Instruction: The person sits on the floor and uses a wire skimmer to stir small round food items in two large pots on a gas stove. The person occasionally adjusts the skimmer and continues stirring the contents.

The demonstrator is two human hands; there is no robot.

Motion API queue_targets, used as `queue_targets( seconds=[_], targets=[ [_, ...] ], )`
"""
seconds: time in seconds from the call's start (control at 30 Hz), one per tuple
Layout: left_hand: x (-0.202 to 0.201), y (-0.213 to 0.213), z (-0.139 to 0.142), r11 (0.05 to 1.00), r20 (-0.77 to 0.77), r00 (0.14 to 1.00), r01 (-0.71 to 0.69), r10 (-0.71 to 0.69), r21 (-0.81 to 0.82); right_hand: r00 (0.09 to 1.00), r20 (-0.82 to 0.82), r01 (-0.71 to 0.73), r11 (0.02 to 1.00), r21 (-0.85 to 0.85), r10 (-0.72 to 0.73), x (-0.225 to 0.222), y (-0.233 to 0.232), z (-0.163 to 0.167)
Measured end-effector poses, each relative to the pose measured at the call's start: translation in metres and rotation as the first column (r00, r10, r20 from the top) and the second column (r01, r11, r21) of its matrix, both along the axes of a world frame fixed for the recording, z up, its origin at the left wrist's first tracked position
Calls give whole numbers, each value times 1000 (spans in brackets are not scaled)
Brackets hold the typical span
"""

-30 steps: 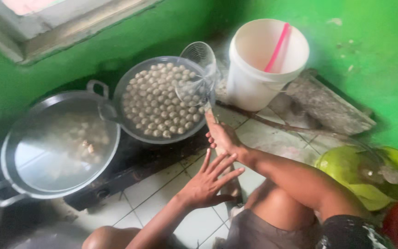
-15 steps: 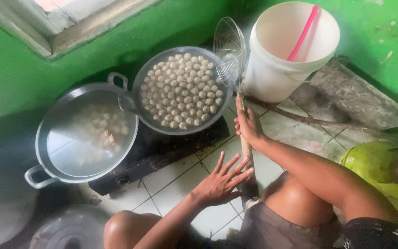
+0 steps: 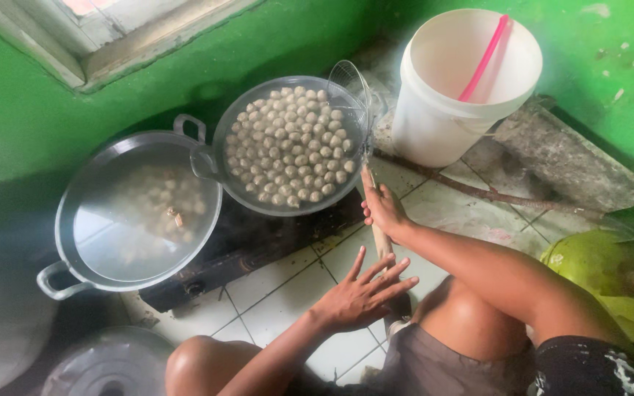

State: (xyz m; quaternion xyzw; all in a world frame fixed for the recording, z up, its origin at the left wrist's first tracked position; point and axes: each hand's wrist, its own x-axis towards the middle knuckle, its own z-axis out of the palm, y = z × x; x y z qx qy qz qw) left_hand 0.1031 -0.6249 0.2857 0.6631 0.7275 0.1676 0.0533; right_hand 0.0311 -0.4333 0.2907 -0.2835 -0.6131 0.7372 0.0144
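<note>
- Wire-mesh skimmer ladle with a long pale wooden handle (image 3: 370, 183) is what we are working with; its round mesh head is resting tilted at the far right rim of the wide grey metal pan of pale meatballs (image 3: 291, 147), and its handle is running back toward us across the white tiled floor (image 3: 280, 293).
- Our right hand (image 3: 384, 209) is lying against the upper part of the handle, fingers loosely curled about it rather than clenched; we cannot tell how firmly it is gripping.
- Our left hand (image 3: 365, 293) is hovering flat and fully spread, fingers fanned, over the lower stretch of the handle and holding nothing; whether the fingertips are touching the wood we cannot tell.
- Beside the meatball pan, to the left, a second grey two-handled metal pan of cloudy liquid (image 3: 137, 213) is sitting on the dark low stove (image 3: 258, 249), a few pale lumps showing under the surface.
- A white plastic bucket with a pink stick leaning in it (image 3: 464, 88) is standing just right of the mesh head, against the green wall (image 3: 31, 117).
- We are judging the step in hand as steadying the skimmer at the pan's edge, with nothing lying in the mesh that we can make out.
- Any next move with it is calling for a firmer right-hand grip and a level mesh head, since the head is sitting right at the rim and close to the bucket.
</note>
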Motion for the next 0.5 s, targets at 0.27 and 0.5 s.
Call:
queue_targets(
  seconds=[0.27, 0.5],
  targets=[
    [-1, 1, 1, 991, -7, 1000, -21, 22, 135, 999, 1, -42, 996, -76, 42, -10, -7, 9],
    [1, 1, 7, 979, -21, 1000, -6, 11, 201, 996, -64, -74, 990, -121, 67, -7, -11, 9]
  ],
)
